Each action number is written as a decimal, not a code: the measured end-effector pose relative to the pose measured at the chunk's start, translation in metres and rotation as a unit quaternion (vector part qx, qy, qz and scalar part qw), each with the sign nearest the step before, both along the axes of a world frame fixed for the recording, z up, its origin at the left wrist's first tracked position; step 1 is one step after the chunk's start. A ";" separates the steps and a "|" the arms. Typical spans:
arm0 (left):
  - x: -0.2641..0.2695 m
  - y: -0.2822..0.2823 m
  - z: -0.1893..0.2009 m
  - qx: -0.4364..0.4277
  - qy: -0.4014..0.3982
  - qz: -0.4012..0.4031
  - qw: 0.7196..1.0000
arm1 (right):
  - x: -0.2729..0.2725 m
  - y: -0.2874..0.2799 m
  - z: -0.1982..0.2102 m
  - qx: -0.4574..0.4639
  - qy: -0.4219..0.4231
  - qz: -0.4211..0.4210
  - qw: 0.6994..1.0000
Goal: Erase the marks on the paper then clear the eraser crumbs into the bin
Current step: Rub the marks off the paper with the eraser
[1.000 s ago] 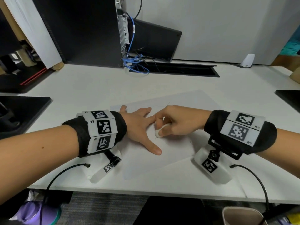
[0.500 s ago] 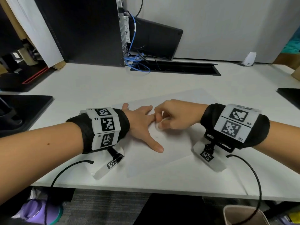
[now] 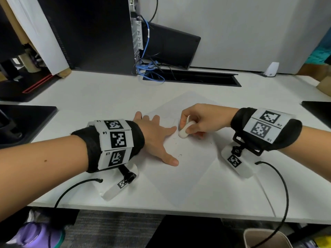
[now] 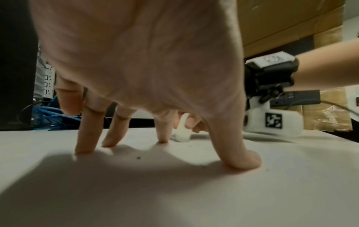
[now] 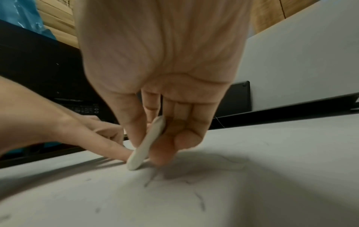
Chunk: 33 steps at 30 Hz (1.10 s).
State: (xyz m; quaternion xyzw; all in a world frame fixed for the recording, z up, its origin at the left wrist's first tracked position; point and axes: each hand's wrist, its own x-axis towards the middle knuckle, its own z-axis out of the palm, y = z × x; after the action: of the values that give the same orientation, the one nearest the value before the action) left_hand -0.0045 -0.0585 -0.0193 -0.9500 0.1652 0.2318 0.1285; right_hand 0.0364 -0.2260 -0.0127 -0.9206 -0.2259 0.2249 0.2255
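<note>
Paper (image 3: 188, 169) erasing underway, eraser back down beside left fingertips
Left hand (image 3: 154, 138) is spread flat, pinning the sheet on the surface; right hand (image 3: 200, 120) pinches the eraser (image 3: 184, 130), now tilted up and clear of the fist that hid it half a second ago. Crumbs (image 4: 138, 157) and faint marks (image 5: 200, 199) remain under the right hand, so the bin step isn't due.
</note>
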 end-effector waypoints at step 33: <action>0.009 -0.003 -0.001 -0.041 0.046 -0.017 0.998 | -0.018 0.000 -0.002 -0.057 -0.138 0.054 0.987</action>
State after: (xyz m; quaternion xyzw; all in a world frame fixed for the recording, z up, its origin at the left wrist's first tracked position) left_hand 0.0042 -0.0611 -0.0203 -0.9398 0.1964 0.2665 0.0853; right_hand 0.0181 -0.2264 -0.0149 -0.9407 -0.2907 0.1197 0.1271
